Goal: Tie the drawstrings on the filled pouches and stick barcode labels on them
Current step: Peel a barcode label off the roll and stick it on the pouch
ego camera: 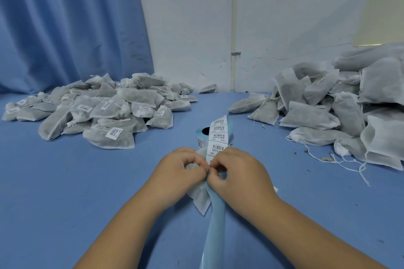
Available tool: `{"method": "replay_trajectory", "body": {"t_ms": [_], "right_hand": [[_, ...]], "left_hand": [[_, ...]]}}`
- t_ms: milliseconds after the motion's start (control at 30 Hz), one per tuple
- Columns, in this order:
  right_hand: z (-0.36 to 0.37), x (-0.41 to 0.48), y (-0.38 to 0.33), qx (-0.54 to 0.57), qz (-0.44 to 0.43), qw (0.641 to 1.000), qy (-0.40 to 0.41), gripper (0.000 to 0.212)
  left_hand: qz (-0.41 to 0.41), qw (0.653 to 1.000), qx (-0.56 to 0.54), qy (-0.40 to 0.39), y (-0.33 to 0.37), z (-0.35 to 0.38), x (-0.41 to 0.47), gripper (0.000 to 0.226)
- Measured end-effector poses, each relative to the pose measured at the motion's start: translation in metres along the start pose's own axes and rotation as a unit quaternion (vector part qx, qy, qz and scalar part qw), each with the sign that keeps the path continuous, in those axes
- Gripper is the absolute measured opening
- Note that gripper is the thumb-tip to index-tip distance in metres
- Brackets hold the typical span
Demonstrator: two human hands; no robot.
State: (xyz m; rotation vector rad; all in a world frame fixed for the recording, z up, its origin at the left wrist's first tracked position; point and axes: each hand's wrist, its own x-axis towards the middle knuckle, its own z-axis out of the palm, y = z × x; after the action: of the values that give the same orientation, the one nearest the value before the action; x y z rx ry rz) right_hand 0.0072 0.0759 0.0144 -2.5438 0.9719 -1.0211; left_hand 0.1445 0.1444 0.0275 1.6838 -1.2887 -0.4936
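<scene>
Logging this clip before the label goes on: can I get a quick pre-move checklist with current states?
1. Pouch under both hands: ok.
2. Label strip within reach, printed labels left on it: ok.
3. Left hand and right hand pinching at the strip's edge: ok.
4. Label fully peeled off the blue backing: cannot tell, fingers cover it.
5. This pouch's drawstring tied: cannot tell, hidden.
6. Labelled pile kept apart from unlabelled pile: ok.

Bare table (65,181) lies open between labelled pouches (98,111) and unlabelled pouches (338,105).
</scene>
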Motion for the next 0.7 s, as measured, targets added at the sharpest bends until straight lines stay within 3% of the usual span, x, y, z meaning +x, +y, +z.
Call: {"method": "replay_trajectory", "body": {"t_ms": [367,700], "right_hand": [[-0.002,0.004,0.004,0.112,0.075,0.991,-0.009,0.010],[-0.017,0.007,0.017,0.257,0.209,0.944,0.008,0.015]], "left_hand": [[-0.013,1.000,0.019,0.007,-0.001,-0.001,0.001,0.020],[-0.066,0.997,0.015,0.032,-0.003,-0.005,0.002,0.017]]}}
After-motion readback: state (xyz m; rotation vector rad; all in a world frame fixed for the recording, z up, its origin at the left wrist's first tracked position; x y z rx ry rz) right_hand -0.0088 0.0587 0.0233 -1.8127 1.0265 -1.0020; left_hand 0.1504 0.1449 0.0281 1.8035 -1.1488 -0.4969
